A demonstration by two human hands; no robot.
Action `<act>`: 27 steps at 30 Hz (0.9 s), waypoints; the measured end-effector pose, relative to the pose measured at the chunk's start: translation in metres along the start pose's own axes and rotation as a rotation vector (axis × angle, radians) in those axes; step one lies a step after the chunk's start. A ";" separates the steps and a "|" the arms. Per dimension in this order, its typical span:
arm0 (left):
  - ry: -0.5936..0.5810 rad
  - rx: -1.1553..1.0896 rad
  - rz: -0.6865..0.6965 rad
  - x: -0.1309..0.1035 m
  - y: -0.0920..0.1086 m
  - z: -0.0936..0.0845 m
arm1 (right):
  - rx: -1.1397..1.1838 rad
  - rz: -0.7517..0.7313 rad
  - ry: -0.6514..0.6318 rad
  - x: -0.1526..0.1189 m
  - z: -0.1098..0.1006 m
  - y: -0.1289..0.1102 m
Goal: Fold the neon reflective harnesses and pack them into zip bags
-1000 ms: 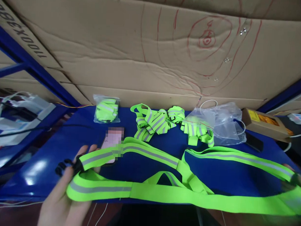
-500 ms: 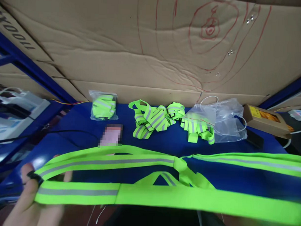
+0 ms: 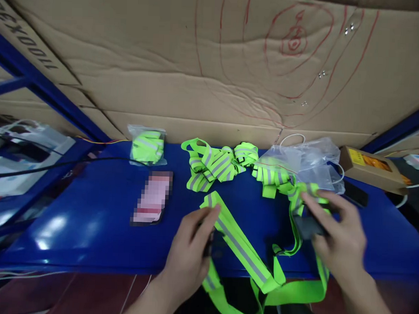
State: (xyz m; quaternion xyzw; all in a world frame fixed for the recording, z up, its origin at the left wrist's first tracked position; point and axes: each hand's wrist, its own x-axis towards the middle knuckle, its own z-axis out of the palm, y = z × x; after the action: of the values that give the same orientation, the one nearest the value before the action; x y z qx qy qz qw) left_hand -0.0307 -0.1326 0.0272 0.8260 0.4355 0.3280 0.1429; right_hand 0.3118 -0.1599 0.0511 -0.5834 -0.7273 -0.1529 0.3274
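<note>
A neon-green reflective strap harness (image 3: 244, 250) with grey stripes hangs between my two hands over the front of the blue table (image 3: 83, 226). My left hand (image 3: 189, 248) is closed on one end of it, near a black buckle (image 3: 209, 244) at the fingers. On the right, my right hand (image 3: 342, 235) grips the other end, where the strap is bunched beside a dark, blurred piece (image 3: 308, 227). Loops of the strap droop below the table's front edge. Behind it lie folded green reflective straps (image 3: 218, 164) in a heap.
A bagged green strap (image 3: 148, 148) lies at the back left, with a pixelated phone-like item (image 3: 153, 198) in front. At the back right are clear plastic bags (image 3: 319, 163), a brown box (image 3: 374, 167) and a dark flat object (image 3: 355, 193). Cardboard (image 3: 147, 58) walls the back.
The harness was stretched wide across the view; now it hangs slack. My left hand has moved right and inward. My right hand, earlier out of clear sight, has come into view.
</note>
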 end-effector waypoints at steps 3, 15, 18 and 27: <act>-0.076 0.186 0.181 0.056 0.007 0.010 | 0.013 -0.203 -0.084 0.039 0.030 -0.029; -0.072 0.363 0.271 0.097 -0.034 0.041 | 0.068 -0.159 -0.127 0.060 0.095 -0.035; -0.061 0.368 0.279 0.094 -0.035 0.041 | 0.063 -0.130 -0.121 0.058 0.094 -0.036; -0.089 0.352 0.225 0.090 -0.033 0.046 | -0.008 -0.136 -0.164 0.056 0.093 -0.046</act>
State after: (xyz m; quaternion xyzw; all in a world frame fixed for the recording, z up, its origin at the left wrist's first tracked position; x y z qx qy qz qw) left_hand 0.0161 -0.0377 0.0135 0.8954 0.3844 0.2238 -0.0221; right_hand 0.2347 -0.0743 0.0259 -0.5448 -0.7889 -0.1294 0.2531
